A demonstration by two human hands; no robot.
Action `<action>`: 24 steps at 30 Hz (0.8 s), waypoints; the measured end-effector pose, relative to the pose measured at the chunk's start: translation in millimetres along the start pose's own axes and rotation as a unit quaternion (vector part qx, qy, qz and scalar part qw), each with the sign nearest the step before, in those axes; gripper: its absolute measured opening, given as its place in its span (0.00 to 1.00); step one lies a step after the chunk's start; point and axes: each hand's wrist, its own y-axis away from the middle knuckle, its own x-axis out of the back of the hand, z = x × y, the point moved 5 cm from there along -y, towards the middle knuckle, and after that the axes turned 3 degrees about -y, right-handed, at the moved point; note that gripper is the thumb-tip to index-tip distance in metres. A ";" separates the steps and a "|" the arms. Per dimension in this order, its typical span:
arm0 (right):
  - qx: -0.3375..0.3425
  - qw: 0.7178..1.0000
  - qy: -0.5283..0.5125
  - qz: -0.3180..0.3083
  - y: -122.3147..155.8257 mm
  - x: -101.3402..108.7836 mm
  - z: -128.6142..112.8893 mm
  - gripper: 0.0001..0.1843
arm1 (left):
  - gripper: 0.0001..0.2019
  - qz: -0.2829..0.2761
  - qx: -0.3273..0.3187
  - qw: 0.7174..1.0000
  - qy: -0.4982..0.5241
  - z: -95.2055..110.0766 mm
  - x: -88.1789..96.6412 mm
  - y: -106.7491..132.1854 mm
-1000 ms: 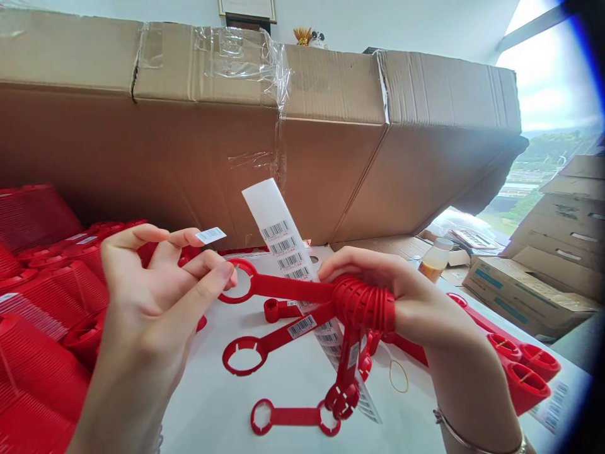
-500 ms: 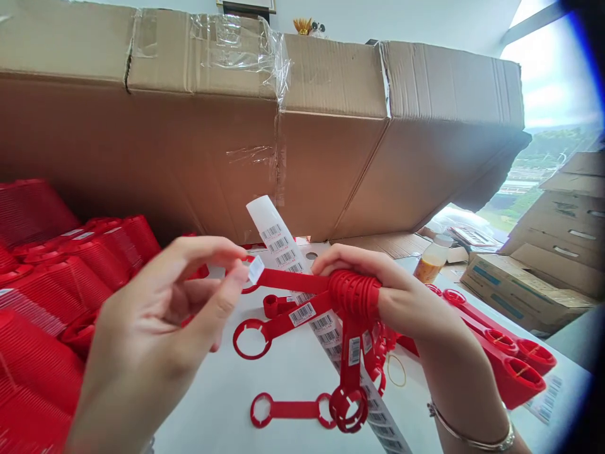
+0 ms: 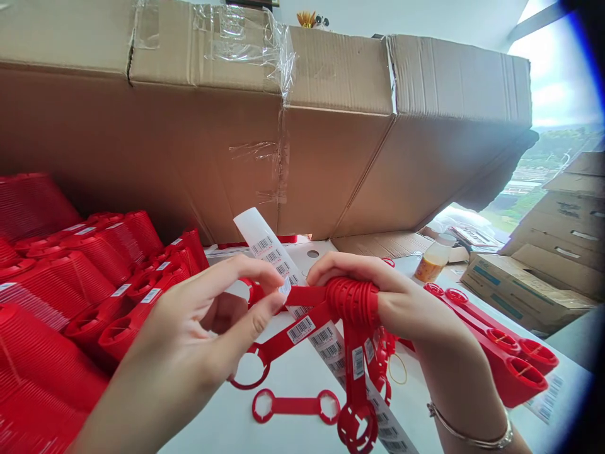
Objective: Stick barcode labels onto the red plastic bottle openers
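Observation:
My left hand point(image 3: 201, 331) pinches a small white barcode sticker point(image 3: 285, 287) between thumb and forefinger, right over the arm of a red plastic ring-ended piece point(image 3: 306, 296). Whether the sticker touches the arm I cannot tell. My right hand point(image 3: 406, 306) is closed on a bunch of red ring-ended pieces point(image 3: 352, 299), their rings stacked about its fingers. Some arms fan out below, bearing barcode stickers point(image 3: 301, 328). A long strip of barcode labels point(image 3: 265, 243) runs beneath the hands. One loose red piece point(image 3: 297, 406) lies flat on the white table point(image 3: 212, 429).
Nested stacks of red pieces point(image 3: 51, 284) fill the left side. Banded red bundles point(image 3: 508, 347) lie at the right, near a rubber band point(image 3: 397, 369). A jar point(image 3: 433, 258) stands behind them. Large cardboard boxes point(image 3: 189, 151) wall off the back; another carton point(image 3: 524, 290) sits far right.
My left hand has moved right with the sticker, from the piece's ring end to its arm. The bunch in my right hand has shifted slightly downward.

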 end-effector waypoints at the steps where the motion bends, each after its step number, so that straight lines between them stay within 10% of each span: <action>1: 0.005 1.000 0.001 0.001 0.0 -0.1 -0.6 0.13 | 0.09 0.001 0.022 1.000 -0.008 -0.7 -0.2 0.2; 8: 0.012 1.000 -0.006 -0.007 -0.2 -1.8 0.1 0.15 | 0.08 -0.082 -0.034 0.996 -0.028 -7.8 -2.0 -4.1; 24: 0.020 1.000 0.001 -0.010 0.9 -2.5 2.7 0.20 | 0.09 -0.079 -0.021 0.996 -0.045 -19.6 -9.1 -9.9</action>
